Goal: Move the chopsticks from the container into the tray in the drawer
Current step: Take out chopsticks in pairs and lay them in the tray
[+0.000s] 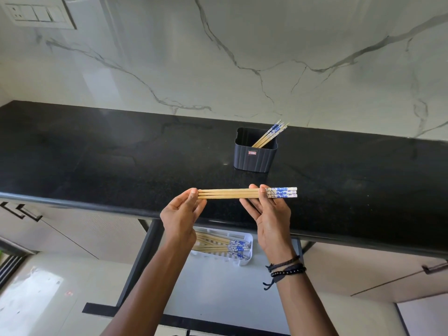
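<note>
Left hand (180, 214) and right hand (269, 214) both keep a pinch grip on the loose chopsticks (232, 193); slacken either end and they'll probably fan out, missing the tray (250, 241).

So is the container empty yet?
No, not empty. A few chopsticks lean in the container, blue ends up.

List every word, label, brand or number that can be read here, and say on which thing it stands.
No text can be read.
Sticker on the front of the black container: red and white, too small and blurred to read.
Held chopsticks: blue and white pattern at one end, no letters visible.
Switch plate on the wall: no readable marking.
</note>
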